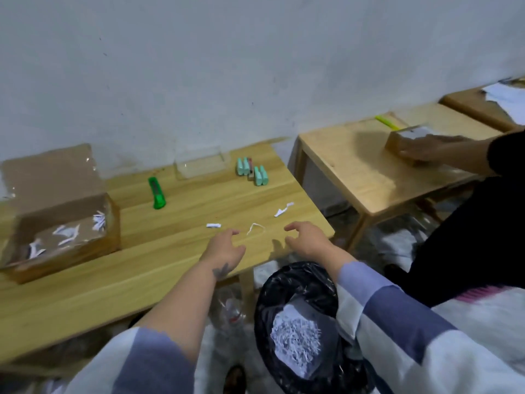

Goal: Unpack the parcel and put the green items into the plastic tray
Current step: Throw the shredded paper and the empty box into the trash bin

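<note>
An opened cardboard parcel (61, 211) sits at the left of the wooden table (176, 268), with white paper shreds inside. A clear plastic tray (202, 163) stands at the table's far edge. Right of it lie several mint green items (252, 171) in a cluster, outside the tray. A bright green box cutter (157, 193) lies left of the tray. My left hand (225, 248) and my right hand (305, 240) hover over the table's near right corner, fingers spread, holding nothing. A thin white paper strip (254, 228) lies between them.
White paper scraps (282, 209) lie on the table. A black-lined bin (298, 325) with shredded paper stands below the table corner. At the right, another person's hand (429, 150) rests on a cardboard box (403, 139) on a second table (369, 177), near a yellow cutter (387, 122).
</note>
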